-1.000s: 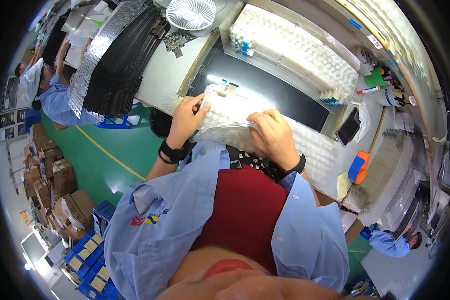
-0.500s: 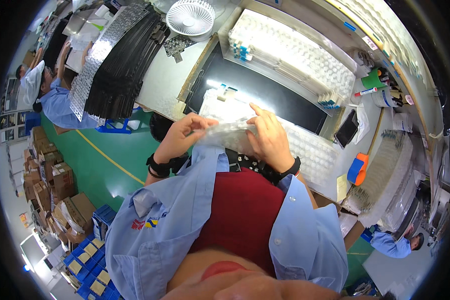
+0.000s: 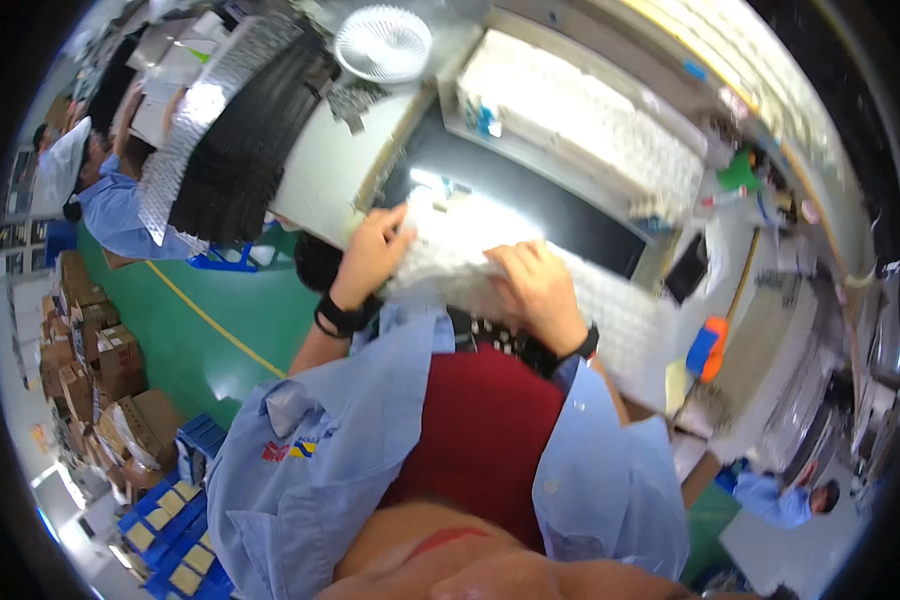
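A clear, whitish plastic sheet or tray (image 3: pixel 445 270), smeared by motion, lies between my hands in front of my body. My left hand (image 3: pixel 372 255) pinches its left side, thumb against fingers. On the right, my right hand (image 3: pixel 538 288) has its fingers bent over the same plastic, the fingertips partly blurred. Just beyond, a bright glare covers part of a dark glossy panel (image 3: pixel 530 190) set in the bench. Clear dimpled trays (image 3: pixel 610 315) lie right of my right hand.
A long box of stacked clear trays (image 3: pixel 580 100) stands behind the panel. At the left are a white fan (image 3: pixel 382 45) and a tall stack of black trays (image 3: pixel 245 140). Right lie a phone (image 3: pixel 687 268) and an orange-blue tape dispenser (image 3: pixel 707 349). Another person (image 3: pixel 125 200) works far left.
My left hand has moved up and a little left, and my right hand slightly down. The plastic between them has shifted and spread. The whole view is blurrier.
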A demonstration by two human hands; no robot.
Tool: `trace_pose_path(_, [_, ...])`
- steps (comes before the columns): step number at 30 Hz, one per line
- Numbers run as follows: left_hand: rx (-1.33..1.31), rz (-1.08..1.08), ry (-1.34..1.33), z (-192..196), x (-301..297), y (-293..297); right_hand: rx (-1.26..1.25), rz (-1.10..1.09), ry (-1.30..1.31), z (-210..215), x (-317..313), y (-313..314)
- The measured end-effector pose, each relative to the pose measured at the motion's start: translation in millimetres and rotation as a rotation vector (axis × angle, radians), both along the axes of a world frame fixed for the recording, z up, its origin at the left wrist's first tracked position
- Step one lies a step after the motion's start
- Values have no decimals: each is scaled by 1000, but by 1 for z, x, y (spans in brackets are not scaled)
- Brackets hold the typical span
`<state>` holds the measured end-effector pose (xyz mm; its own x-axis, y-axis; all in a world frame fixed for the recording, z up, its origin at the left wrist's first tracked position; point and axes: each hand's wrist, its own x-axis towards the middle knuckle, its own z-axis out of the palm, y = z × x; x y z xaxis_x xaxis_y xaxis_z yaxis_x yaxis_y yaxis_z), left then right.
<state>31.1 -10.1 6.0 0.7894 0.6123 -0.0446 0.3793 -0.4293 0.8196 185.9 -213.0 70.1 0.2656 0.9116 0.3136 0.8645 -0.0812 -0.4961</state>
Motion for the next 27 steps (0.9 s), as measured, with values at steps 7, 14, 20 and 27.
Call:
trace_pose_path(7, [114, 101, -153, -9, -9, -17, 6, 23, 10, -5, -5, 3])
trace_pose_path(14, [-230, 3, -190, 17, -3, -12, -28, 31, -58, -7, -3, 2])
trace_pose_path(20, [-306, 21, -175, 16, -6, -14, -46, 19, -26, -8, -5, 3])
trace_pose_path(27, [-169, 15, -179, 3, -11, -14, -58, 73, -113, -20, -1, 1])
